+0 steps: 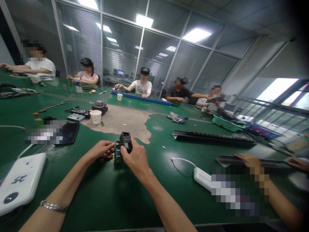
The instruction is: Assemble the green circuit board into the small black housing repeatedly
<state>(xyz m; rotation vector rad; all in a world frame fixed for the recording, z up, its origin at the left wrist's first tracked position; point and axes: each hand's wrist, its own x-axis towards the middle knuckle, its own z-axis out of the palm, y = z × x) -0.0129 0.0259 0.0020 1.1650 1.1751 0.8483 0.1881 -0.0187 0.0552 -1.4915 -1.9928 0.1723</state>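
Upright in front of me is a small black electronic module with a green circuit board, gripped by my right hand with the thumb on the near face and the fingers round its right side. My left hand is closed just left of the module, fingertips bunched close to the board's edge. Whatever those fingertips pinch, if anything, is hidden. I cannot tell whether they touch the board. A silver bracelet circles my left wrist.
A paper cup and a drive with loose parts stand beyond my left hand. Left lie a phone and a white power bank. Right are a black slotted rail, a white charger and a neighbour's hand.
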